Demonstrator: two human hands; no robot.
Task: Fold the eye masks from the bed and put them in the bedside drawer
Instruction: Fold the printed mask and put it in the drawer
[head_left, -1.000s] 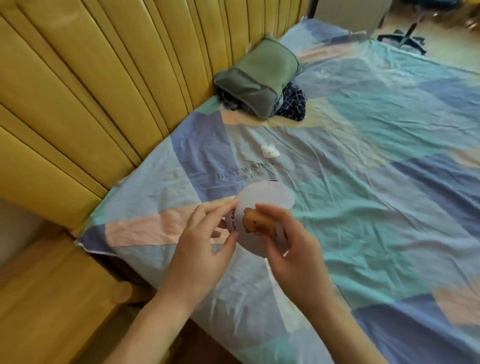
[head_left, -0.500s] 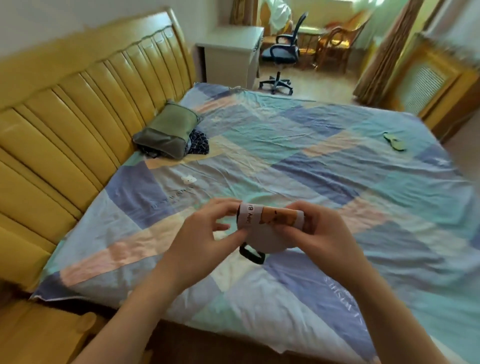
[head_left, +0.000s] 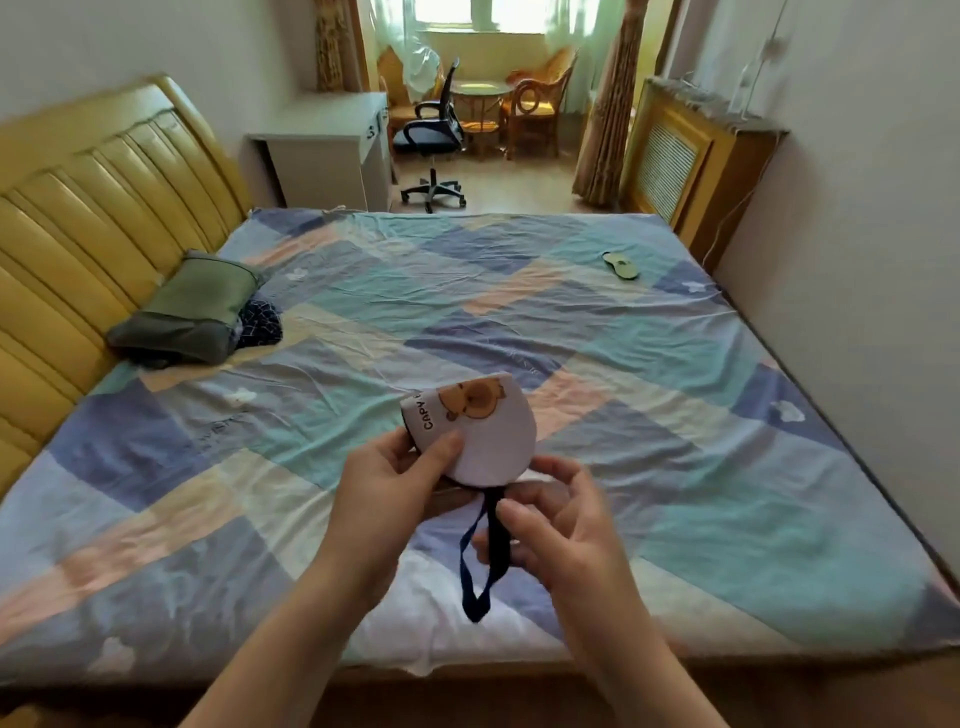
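Observation:
A white eye mask (head_left: 480, 434) with an orange cartoon animal and black lettering is folded in half and held above the bed's near side. My left hand (head_left: 387, 486) pinches its lower left edge between thumb and fingers. The mask's dark blue strap (head_left: 485, 566) hangs down in a loop below it. My right hand (head_left: 558, 525) pinches that strap just under the mask. A second, green eye mask (head_left: 621, 265) lies flat on the far right part of the bed. No bedside drawer is in sight.
The bed (head_left: 701, 467) has a patchwork sheet of blue, teal and peach. A green pillow (head_left: 195, 309) over dark cloth lies by the yellow padded headboard (head_left: 88, 234). Beyond the bed stand a white desk (head_left: 324, 148), an office chair (head_left: 434, 140) and a wooden radiator cover (head_left: 691, 161).
The view has swung up and right, from the headboard corner to the whole bed. The mask went from rolled between both hands to folded in my left, and my right hand dropped to the strap.

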